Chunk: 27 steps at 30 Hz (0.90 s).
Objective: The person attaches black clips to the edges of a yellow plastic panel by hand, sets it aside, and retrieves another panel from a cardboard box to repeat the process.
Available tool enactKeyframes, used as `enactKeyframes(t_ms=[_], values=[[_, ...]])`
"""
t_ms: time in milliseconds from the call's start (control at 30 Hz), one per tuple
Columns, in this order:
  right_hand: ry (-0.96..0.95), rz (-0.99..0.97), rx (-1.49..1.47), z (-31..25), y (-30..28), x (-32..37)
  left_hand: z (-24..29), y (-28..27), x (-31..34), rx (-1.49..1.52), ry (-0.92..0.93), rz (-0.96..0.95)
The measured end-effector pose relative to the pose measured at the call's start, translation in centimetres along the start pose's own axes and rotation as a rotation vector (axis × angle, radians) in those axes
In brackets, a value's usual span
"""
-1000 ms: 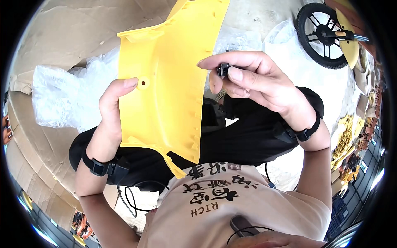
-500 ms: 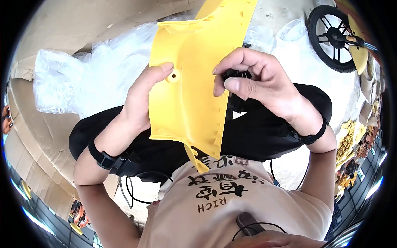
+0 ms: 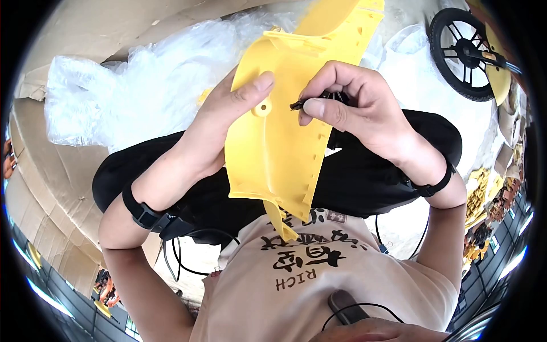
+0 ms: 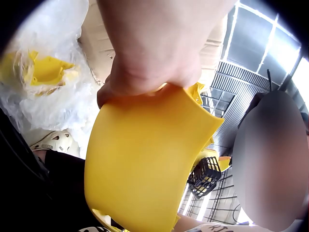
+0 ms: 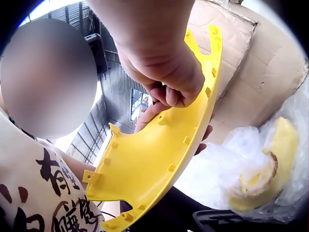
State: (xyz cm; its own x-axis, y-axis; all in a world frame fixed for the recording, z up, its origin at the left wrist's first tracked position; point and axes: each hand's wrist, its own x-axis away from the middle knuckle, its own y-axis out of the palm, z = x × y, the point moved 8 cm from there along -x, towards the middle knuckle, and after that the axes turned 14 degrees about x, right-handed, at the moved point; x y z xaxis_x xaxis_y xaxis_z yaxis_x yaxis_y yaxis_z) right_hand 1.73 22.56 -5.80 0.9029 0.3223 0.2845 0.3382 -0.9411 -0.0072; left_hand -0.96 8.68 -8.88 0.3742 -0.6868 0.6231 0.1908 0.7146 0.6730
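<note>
One yellow panel [image 3: 285, 131], gripped by the left hand [image 3: 228, 111]; the right hand [image 3: 364, 108] (fingertips together) pinches black parts [image 3: 319, 101].

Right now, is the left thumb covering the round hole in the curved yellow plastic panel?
No, the round hole shows uncovered beside the thumb of the left hand.

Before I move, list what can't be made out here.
Black parts: head view, mostly covered by the right hand.
Upper end of the yellow panel: head view, cut off by top edge.
Full shape of wrapped yellow piece: left wrist view, crinkled plastic.
Heaped pieces at right: head view, too small.
</note>
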Motion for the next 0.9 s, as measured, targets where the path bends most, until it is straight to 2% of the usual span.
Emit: enactKeyframes(t_ms=[167, 300, 367, 567, 667, 733, 900], values=[[-0.009, 0.002, -0.011, -0.1, 0.6, 0.0, -0.3, 1.6, 0.2, -0.017, 0.008, -0.139], [-0.035, 0.035, -0.001, -0.2, 0.6, 0.0, -1.2, 0.3, 0.1, -0.091, 0.026, -0.084], [-0.049, 0.052, -0.01, -0.5, 0.7, 0.0, -1.1, 0.9, 0.2, -0.104, 0.041, -0.15], [0.043, 0.025, -0.073, 0.6, 1.2, -0.1, -0.9, 1.0, 0.0, -0.112, 0.071, -0.123], [0.106, -0.005, -0.182, 1.2, 1.6, -0.1, -1.2, 0.4, 0.2, -0.124, 0.001, -0.073], [0.221, -0.049, -0.377, 1.9, 2.0, 0.0, -1.3, 0.3, 0.3, -0.109, -0.005, -0.059], [0.295, -0.099, -0.588, 2.6, 2.7, 0.3, -1.5, -0.1, 0.3, -0.041, -0.043, -0.054]])
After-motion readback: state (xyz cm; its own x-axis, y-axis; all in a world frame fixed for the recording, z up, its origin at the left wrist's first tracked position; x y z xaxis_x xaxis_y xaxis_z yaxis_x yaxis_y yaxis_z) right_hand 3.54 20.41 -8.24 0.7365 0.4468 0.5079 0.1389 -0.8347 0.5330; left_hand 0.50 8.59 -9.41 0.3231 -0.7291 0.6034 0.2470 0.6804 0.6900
